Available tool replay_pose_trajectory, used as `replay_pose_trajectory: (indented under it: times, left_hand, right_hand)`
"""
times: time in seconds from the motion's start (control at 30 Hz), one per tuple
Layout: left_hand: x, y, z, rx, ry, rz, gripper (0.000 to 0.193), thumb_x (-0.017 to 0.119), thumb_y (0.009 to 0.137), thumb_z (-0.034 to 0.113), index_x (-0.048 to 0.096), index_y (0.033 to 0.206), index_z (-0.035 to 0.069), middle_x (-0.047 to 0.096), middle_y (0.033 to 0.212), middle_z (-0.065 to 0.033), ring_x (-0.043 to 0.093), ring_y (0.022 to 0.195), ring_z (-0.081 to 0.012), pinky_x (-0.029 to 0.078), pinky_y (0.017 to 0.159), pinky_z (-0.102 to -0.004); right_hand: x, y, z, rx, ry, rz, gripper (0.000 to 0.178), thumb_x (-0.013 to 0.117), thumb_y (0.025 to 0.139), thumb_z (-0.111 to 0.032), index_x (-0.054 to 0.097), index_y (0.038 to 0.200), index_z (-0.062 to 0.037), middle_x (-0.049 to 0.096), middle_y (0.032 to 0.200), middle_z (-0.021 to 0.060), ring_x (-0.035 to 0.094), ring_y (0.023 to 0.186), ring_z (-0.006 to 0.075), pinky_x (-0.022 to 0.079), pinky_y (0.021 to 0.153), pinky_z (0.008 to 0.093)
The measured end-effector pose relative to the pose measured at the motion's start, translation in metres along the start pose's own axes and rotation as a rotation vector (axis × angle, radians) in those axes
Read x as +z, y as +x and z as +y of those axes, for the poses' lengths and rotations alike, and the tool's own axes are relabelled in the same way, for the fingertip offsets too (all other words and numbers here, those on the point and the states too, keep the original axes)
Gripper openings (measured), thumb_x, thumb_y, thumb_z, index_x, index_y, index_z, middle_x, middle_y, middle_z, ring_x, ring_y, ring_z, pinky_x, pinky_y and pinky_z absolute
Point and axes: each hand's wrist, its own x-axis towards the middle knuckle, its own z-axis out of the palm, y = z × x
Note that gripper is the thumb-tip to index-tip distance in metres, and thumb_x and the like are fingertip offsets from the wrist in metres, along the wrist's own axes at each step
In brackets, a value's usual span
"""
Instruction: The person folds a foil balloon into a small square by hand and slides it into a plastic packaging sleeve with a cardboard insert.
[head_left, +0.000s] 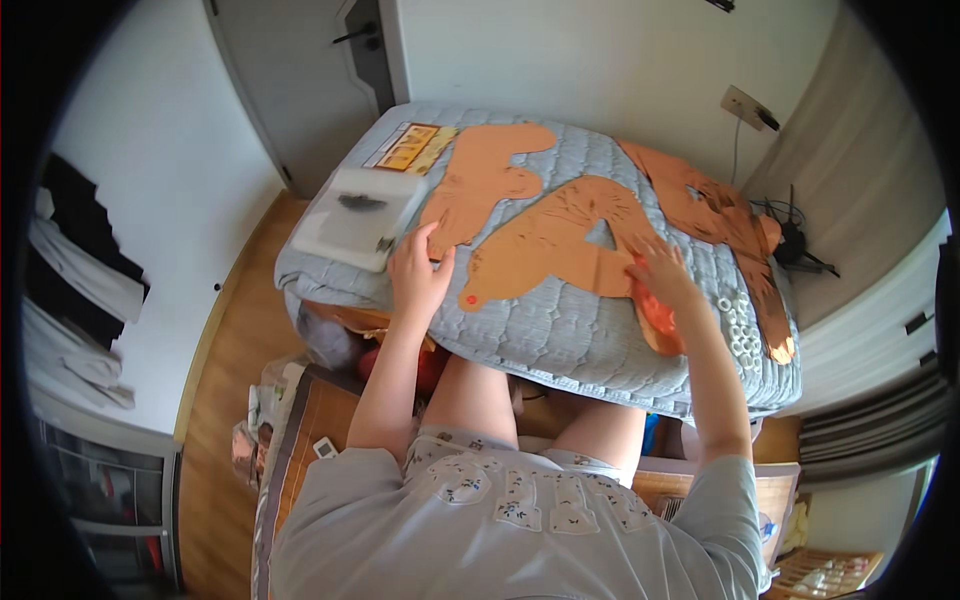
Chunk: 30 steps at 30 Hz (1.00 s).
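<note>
A brown cardboard-like cutout [545, 250] with curved edges and a small red dot at its left tip lies on the quilted grey bed [500, 325]. My right hand [662, 275] rests with fingers spread on its right end, where a shiny orange-red piece [655, 312] shows partly under the palm. My left hand [422, 270] is at the lower end of a second brown cutout [485, 170], thumb and fingers apart. Its fingertips seem to touch that edge. A third brown cutout [690, 195], with dark marks, stretches along the right side.
Several small white rings [740, 330] lie near the bed's right edge. On the left are a whitish translucent packet [350, 220] and a yellow-brown lettered sign [410, 148]. Black cables [790, 235] hang beyond the right edge. A grey door [290, 80] stands at the back left.
</note>
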Motion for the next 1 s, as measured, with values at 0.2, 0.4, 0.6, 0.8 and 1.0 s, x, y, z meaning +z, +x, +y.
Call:
replay_pose_trajectory:
  times: [0.2,0.4,0.6,0.8,1.0]
  left_hand:
    - [0.001,-0.006,0.012,-0.050,0.185,-0.014,0.064,0.079,0.084,0.037,0.055,0.137,0.011,0.065,0.128,-0.0149,0.060,0.121,-0.0368,0.045,0.100,-0.0510]
    - [0.002,-0.011,0.002,-0.155,0.212,-0.033,0.063,0.076,0.084,0.029,0.053,0.140,0.012,0.065,0.126,-0.0129,0.061,0.118,-0.0343,0.045,0.100,-0.0497]
    - [0.003,-0.009,0.007,-0.106,0.183,0.005,0.061,0.072,0.082,0.013,0.052,0.139,0.012,0.064,0.114,-0.0120,0.063,0.112,-0.0343,0.047,0.093,-0.0484]
    - [0.001,-0.009,0.012,-0.107,0.224,-0.025,0.061,0.075,0.084,0.018,0.052,0.140,0.011,0.064,0.124,-0.0138,0.062,0.116,-0.0370,0.046,0.097,-0.0489]
    - [0.001,-0.006,0.006,-0.121,0.171,-0.045,0.057,0.073,0.086,0.015,0.053,0.139,0.012,0.062,0.124,-0.0124,0.061,0.117,-0.0350,0.047,0.096,-0.0480]
  right_hand:
    - [-0.035,0.019,-0.049,0.074,0.268,-0.057,0.065,0.062,0.101,-0.042,0.046,0.154,-0.0082,0.054,0.149,0.0189,0.048,0.141,0.0341,0.037,0.117,0.0478]
    - [-0.041,0.044,-0.209,-0.425,0.633,0.015,0.040,0.066,0.097,-0.026,0.067,0.131,-0.0035,0.067,0.131,0.0190,0.063,0.121,0.0352,0.050,0.103,0.0418]
    - [-0.015,0.083,-0.303,-0.418,0.458,-0.030,0.028,0.067,0.090,-0.022,0.073,0.110,-0.0027,0.072,0.115,0.0193,0.069,0.106,0.0374,0.055,0.092,0.0456]
    - [-0.005,0.091,-0.317,-0.308,0.371,-0.017,0.023,0.066,0.088,-0.022,0.076,0.094,-0.0021,0.075,0.101,0.0178,0.073,0.097,0.0347,0.059,0.084,0.0456]
    - [-0.013,0.100,-0.311,-0.264,0.418,-0.058,0.021,0.068,0.087,-0.023,0.079,0.095,-0.0072,0.076,0.097,0.0171,0.074,0.093,0.0343,0.059,0.082,0.0448]
